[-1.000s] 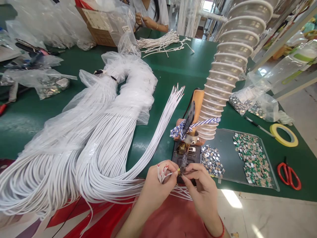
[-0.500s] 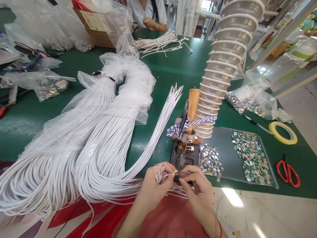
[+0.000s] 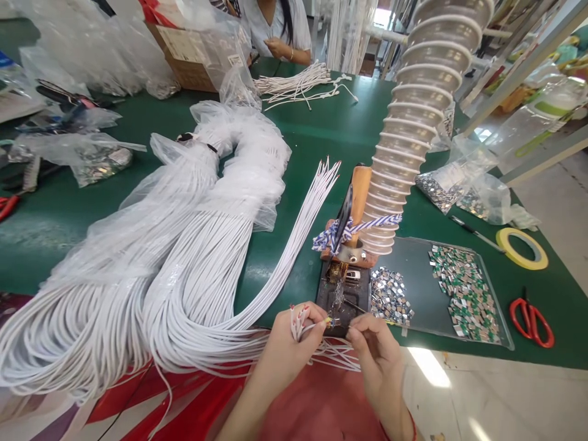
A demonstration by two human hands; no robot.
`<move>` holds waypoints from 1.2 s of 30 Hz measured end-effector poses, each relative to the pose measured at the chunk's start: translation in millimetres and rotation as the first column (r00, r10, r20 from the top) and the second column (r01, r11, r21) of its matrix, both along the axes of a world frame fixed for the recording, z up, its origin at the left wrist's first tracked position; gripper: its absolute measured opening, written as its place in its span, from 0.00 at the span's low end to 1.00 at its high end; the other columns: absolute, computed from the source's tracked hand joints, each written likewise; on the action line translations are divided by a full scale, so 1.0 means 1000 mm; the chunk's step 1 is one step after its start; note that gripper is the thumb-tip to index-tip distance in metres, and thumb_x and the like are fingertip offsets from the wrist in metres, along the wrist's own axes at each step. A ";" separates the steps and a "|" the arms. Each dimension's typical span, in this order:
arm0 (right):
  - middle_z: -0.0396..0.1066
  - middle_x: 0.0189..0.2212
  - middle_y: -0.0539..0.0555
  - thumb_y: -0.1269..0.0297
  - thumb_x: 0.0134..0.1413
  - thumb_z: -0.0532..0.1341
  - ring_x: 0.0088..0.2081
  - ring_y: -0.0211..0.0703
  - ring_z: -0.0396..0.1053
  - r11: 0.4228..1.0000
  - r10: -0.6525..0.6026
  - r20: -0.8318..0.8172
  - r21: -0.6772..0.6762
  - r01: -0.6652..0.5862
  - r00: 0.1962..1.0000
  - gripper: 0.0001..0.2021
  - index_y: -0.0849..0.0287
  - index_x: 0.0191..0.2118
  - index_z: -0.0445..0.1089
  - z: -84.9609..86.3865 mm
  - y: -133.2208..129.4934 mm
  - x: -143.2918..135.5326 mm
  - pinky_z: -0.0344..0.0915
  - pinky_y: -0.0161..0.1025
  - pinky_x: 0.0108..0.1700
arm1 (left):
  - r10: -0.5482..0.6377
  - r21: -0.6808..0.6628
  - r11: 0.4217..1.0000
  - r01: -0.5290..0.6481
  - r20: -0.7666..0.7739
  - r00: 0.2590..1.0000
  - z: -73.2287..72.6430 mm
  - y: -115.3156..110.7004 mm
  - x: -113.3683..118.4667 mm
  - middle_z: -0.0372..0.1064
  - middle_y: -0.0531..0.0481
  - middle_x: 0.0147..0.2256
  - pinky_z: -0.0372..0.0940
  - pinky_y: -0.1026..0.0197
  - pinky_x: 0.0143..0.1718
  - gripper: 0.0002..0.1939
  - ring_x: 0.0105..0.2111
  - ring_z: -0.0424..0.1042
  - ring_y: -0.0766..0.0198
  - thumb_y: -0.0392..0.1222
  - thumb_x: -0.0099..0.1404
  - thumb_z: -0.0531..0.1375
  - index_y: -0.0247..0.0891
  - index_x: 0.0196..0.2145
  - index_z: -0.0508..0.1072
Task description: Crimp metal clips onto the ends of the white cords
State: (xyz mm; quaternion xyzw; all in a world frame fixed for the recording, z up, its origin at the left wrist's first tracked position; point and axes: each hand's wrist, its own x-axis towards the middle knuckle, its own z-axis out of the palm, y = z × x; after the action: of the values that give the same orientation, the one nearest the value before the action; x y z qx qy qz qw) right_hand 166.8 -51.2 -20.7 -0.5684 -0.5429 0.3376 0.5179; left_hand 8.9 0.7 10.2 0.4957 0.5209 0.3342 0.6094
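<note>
My left hand (image 3: 296, 340) is closed around several white cables (image 3: 299, 324) with red tips, low in front of the black base (image 3: 328, 294). One cable end with a yellow bit and fine bare wires (image 3: 332, 322) sticks out from its thumb and forefinger. Just to the right, my right hand (image 3: 374, 349) has its thumb and forefinger pressed together, a small gap from that cable end. Whatever it pinches is too small to make out. Behind both hands, a wooden handle (image 3: 361, 187) stands upright, tied with a striped cloth (image 3: 333, 236).
A thick ribbed hose (image 3: 404, 141) comes down beside the handle. On the right lie a tray (image 3: 418, 257) of small metal connectors, red scissors (image 3: 531, 321) and yellow tape (image 3: 522, 248). A large bundle of white cables (image 3: 202, 263) fills the left. Across the table sits a person (image 3: 275, 30).
My right hand has moved right, away from my left hand, baring the cable's spread wires between them. My left hand keeps its hold on the cables. The camera view has shifted slightly.
</note>
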 end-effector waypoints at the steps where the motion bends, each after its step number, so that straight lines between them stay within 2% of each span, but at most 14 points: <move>1: 0.69 0.27 0.46 0.68 0.65 0.58 0.27 0.35 0.68 1.000 0.010 0.013 -0.027 -0.010 1.000 0.04 0.52 0.38 0.68 0.000 -0.001 0.000 0.66 0.28 0.30 | -0.007 0.003 1.000 0.007 -0.006 1.000 -0.001 0.000 0.000 0.69 0.48 0.28 0.60 0.62 0.31 0.10 0.30 0.67 0.61 0.41 0.58 0.58 0.37 0.21 0.66; 4: 0.69 0.23 0.44 0.65 0.68 0.55 0.24 0.34 0.67 0.995 0.041 0.027 -0.089 -0.038 0.999 0.03 0.51 0.43 0.66 0.002 -0.002 -0.001 0.65 0.27 0.28 | -0.018 0.002 1.000 0.018 -0.013 1.000 -0.005 0.000 0.001 0.69 0.48 0.29 0.59 0.62 0.30 0.09 0.28 0.66 0.62 0.41 0.59 0.58 0.37 0.22 0.67; 9: 0.69 0.21 0.44 0.62 0.68 0.55 0.22 0.35 0.68 0.993 0.025 0.006 -0.119 -0.024 1.000 0.04 0.53 0.39 0.63 0.005 0.003 -0.005 0.64 0.27 0.25 | -0.017 0.035 0.999 0.018 -0.023 1.000 -0.010 0.002 0.001 0.69 0.49 0.29 0.60 0.62 0.31 0.08 0.28 0.66 0.63 0.38 0.60 0.57 0.37 0.23 0.66; 13: 0.70 0.23 0.46 0.65 0.68 0.54 0.24 0.36 0.69 0.990 0.041 0.030 -0.136 -0.036 0.999 0.05 0.53 0.38 0.63 0.007 0.006 -0.004 0.65 0.28 0.27 | -0.021 0.053 0.998 0.023 -0.039 0.999 -0.010 0.005 0.001 0.69 0.50 0.29 0.60 0.62 0.33 0.08 0.29 0.67 0.63 0.36 0.60 0.56 0.38 0.23 0.65; 17: 0.69 0.29 0.49 0.69 0.64 0.58 0.29 0.38 0.69 0.999 0.034 0.117 -0.041 -0.030 0.993 0.06 0.54 0.34 0.65 0.005 0.007 -0.003 0.67 0.30 0.29 | -0.019 0.037 0.999 0.019 -0.016 1.000 -0.008 0.005 0.002 0.69 0.50 0.29 0.61 0.62 0.33 0.08 0.30 0.68 0.62 0.37 0.59 0.56 0.38 0.23 0.65; 22: 0.72 0.38 0.53 0.75 0.59 0.62 0.41 0.41 0.72 0.995 -0.015 0.189 0.104 -0.005 0.982 0.07 0.54 0.34 0.70 0.006 0.010 -0.004 0.70 0.34 0.43 | -0.010 0.055 0.998 0.011 -0.003 1.000 -0.009 0.006 0.004 0.69 0.50 0.28 0.61 0.62 0.33 0.08 0.30 0.67 0.62 0.36 0.60 0.56 0.38 0.23 0.66; 36: 0.75 0.37 0.54 0.77 0.56 0.64 0.41 0.43 0.75 0.993 -0.012 0.082 0.118 0.002 0.997 0.09 0.54 0.33 0.73 0.012 0.016 -0.009 0.74 0.36 0.42 | 0.010 0.046 0.999 -0.010 0.017 1.000 0.005 0.007 0.005 0.66 0.51 0.28 0.59 0.64 0.29 0.08 0.27 0.63 0.64 0.36 0.60 0.56 0.38 0.23 0.65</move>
State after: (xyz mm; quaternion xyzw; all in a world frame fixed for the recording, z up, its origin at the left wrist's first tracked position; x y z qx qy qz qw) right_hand 158.0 -35.1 -9.1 -0.5522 -0.5807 0.2795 0.5289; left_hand 13.6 7.8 15.2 0.5042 0.5104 0.3533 0.6003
